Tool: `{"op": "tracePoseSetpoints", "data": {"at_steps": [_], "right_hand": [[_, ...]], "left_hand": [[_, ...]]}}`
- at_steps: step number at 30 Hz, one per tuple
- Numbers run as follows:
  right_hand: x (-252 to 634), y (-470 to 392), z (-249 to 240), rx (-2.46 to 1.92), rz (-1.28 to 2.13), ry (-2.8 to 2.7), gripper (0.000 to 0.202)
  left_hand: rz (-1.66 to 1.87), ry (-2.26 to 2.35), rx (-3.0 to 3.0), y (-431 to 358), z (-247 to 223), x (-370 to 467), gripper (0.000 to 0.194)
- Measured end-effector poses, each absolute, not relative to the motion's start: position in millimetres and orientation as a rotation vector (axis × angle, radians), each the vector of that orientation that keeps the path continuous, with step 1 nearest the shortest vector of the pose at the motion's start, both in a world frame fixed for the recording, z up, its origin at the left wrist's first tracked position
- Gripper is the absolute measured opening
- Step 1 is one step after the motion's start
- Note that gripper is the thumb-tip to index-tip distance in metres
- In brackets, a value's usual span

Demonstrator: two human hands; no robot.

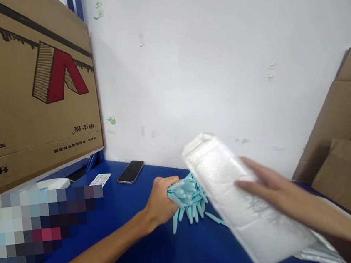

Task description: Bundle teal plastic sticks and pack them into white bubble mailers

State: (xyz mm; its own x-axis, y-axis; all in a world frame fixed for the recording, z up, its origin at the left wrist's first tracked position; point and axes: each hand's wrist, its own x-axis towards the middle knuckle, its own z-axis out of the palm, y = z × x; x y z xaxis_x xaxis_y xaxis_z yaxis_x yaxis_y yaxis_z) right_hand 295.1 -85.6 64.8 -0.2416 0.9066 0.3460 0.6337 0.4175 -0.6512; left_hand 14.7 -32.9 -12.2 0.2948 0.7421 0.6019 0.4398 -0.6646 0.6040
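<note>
My left hand (165, 199) is closed around a bundle of slim light-blue plastic pieces (184, 191), shaped like small knives, above the blue table (138, 252). More of these pieces (194, 211) lie in a pile just below and behind the bundle, and one loose piece (216, 218) rests to the right. My right hand (264, 185) grips a shiny white padded mailer (233, 200) by its right side, thumb on the near face. The mailer is tilted, its narrow top end up and to the left, and it hides part of the pile.
A phone (131, 171) and a white printed card (100, 179) lie at the table's back left. A large printed cardboard box (17, 89) stands at left. Brown cardboard (349, 176) leans at right. Silvery plastic packaging (323, 252) lies under my right forearm. A white wall rises behind.
</note>
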Motion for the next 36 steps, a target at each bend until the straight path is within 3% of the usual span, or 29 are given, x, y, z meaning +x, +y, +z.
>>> {"op": "tracePoseSetpoints", "data": {"at_steps": [3, 8, 26, 32, 36], "right_hand": [[257.8, -76.3, 50.7, -1.215, 0.771, -2.08, 0.057], [263.1, -72.6, 36.0, -1.158, 1.159, -2.029, 0.055], [282.4, -77.3, 37.8, -1.0, 1.721, -1.834, 0.06], [277.7, -73.3, 33.2, -0.986, 1.694, -1.941, 0.069], [275.8, -69.8, 30.1, -1.118, 1.636, -1.924, 0.062]], "left_hand": [[1.154, 1.331, 2.664, -14.9, -10.7, -1.3, 0.024], [0.96, 1.437, 2.858, 0.4, -12.7, -13.2, 0.005], [0.754, 1.63, 3.107, 22.2, -3.2, -34.1, 0.009], [0.864, 1.539, 3.148, 22.0, -10.5, -29.8, 0.013], [0.968, 1.472, 3.167, 23.7, -16.0, -27.7, 0.016]]}}
